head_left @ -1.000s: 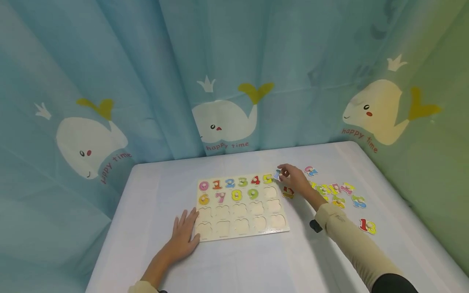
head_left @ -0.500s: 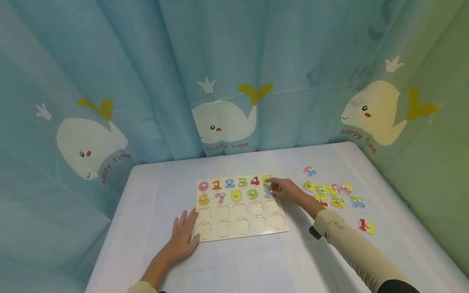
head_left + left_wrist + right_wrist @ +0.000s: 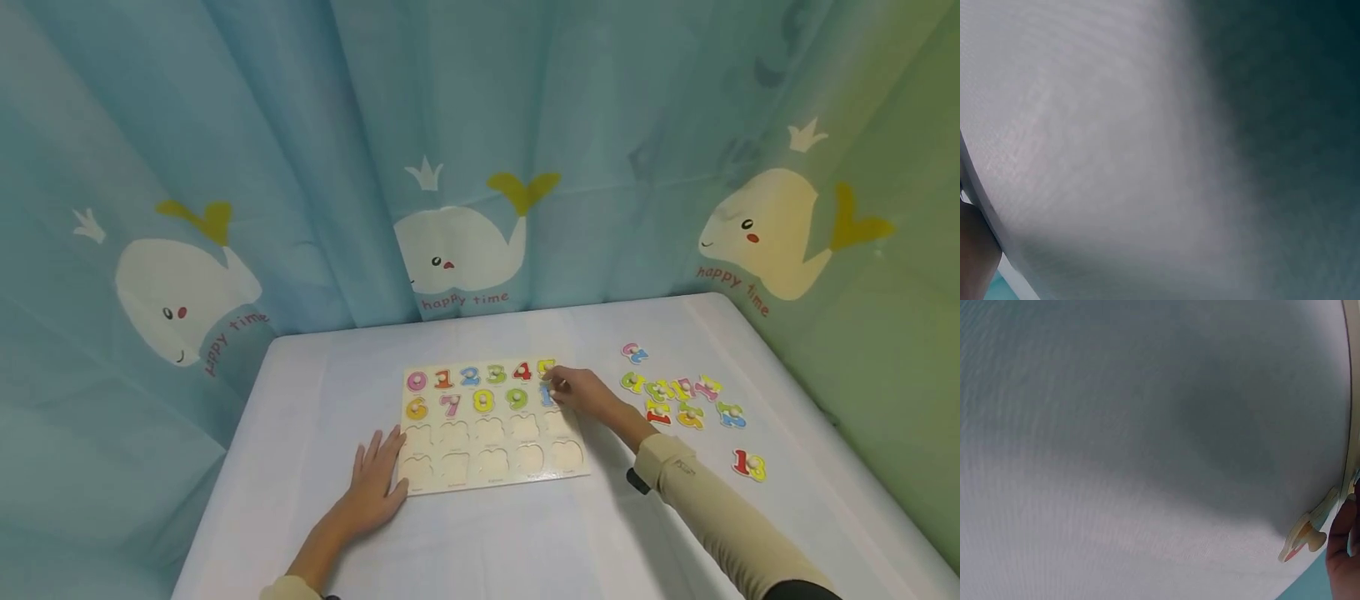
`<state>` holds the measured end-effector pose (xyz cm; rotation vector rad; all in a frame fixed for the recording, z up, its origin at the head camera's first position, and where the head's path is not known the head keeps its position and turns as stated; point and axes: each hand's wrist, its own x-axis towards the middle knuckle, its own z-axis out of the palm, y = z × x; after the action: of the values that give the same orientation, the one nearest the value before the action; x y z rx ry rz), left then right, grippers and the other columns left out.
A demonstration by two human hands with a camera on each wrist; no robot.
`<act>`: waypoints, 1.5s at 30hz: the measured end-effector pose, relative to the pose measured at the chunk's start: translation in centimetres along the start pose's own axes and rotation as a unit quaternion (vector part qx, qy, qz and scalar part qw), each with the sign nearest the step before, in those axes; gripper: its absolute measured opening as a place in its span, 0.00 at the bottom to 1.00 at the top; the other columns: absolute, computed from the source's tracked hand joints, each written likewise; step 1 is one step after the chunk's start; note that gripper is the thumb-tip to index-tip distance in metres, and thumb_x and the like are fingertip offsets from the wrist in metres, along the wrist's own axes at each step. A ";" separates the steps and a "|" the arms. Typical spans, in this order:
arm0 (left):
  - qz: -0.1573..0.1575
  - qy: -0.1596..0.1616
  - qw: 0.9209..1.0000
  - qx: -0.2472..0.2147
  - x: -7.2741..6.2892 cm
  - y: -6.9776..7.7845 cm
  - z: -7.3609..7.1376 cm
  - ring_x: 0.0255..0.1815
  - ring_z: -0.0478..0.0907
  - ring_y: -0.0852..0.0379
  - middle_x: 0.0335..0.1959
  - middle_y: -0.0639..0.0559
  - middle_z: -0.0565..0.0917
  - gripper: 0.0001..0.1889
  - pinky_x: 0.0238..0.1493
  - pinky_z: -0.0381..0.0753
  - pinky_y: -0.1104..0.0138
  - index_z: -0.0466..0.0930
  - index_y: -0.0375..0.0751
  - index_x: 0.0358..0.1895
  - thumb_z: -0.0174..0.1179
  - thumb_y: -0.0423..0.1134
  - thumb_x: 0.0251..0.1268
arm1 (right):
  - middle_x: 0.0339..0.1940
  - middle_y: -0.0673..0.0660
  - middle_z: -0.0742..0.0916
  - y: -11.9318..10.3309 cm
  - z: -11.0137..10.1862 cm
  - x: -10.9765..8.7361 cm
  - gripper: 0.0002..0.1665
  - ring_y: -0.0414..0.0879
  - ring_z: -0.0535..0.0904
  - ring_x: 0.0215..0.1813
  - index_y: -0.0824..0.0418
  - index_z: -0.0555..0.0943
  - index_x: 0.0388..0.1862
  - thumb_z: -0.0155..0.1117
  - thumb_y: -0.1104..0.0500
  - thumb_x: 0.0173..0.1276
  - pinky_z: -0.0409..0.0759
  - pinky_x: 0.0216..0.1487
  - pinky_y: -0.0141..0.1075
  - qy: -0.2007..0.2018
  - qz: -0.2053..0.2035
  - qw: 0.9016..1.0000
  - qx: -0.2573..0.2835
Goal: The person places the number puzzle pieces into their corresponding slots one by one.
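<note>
A wooden number puzzle board (image 3: 480, 497) lies on the table, its upper two rows holding coloured digits from 0 to 9. My right hand (image 3: 577, 392) pinches a blue number piece (image 3: 546, 395) over the right end of the second row; the fingers hide most of it. At the right wrist view's lower right edge, that hand's fingers (image 3: 1341, 537) show beside the board's edge. My left hand (image 3: 372, 487) lies with fingers extended, fingertips and thumb at the board's left edge. The left wrist view shows mainly white cloth and shadow.
Loose knobbed number pieces (image 3: 690, 415) lie grouped right of the board. A pink-and-blue piece (image 3: 634, 353) sits farther back, and a red-and-yellow 13 (image 3: 750, 465) nearer. Bare recesses (image 3: 491, 431) fill the lower two rows. A blue curtain (image 3: 315, 167) hangs behind the table.
My right hand has brought the blue piece from beyond the board's upper right corner leftward and down to the second row's right end. The left hand has stayed in place.
</note>
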<state>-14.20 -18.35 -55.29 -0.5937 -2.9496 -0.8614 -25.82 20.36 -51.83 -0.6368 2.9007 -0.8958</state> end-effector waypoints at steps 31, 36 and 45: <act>0.006 0.005 1.000 -0.018 -0.5 0.0 0.3 0.72 0.41 0.33 0.72 0.37 0.55 0.35 0.64 0.33 0.39 0.55 0.32 0.70 0.54 0.36 0.58 | 0.47 0.66 0.83 6.9 -7.0 -6.9 0.17 0.56 0.78 0.42 0.68 0.76 0.54 0.52 0.60 0.72 0.75 0.39 0.46 0.155 0.152 0.976 0.017; 0.007 0.003 1.000 -0.020 -0.4 0.0 0.2 0.72 0.40 0.33 0.72 0.37 0.54 0.35 0.65 0.32 0.40 0.55 0.33 0.70 0.54 0.36 0.59 | 0.51 0.70 0.80 8.4 -9.1 -9.2 0.19 0.61 0.74 0.50 0.70 0.74 0.56 0.49 0.58 0.74 0.71 0.50 0.54 0.155 0.204 0.966 0.019; 0.003 -0.011 1.000 -0.006 0.0 0.0 -0.2 0.72 0.39 0.34 0.73 0.37 0.53 0.35 0.65 0.31 0.40 0.54 0.33 0.71 0.53 0.37 0.59 | 0.50 0.72 0.79 10.1 -11.2 -12.7 0.18 0.64 0.74 0.49 0.72 0.72 0.56 0.48 0.62 0.73 0.72 0.43 0.54 0.179 0.231 0.956 -0.011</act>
<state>-14.21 -18.41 -55.14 -0.6174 -2.9616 -0.8786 -19.66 38.92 -49.10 0.2361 3.1493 -0.9882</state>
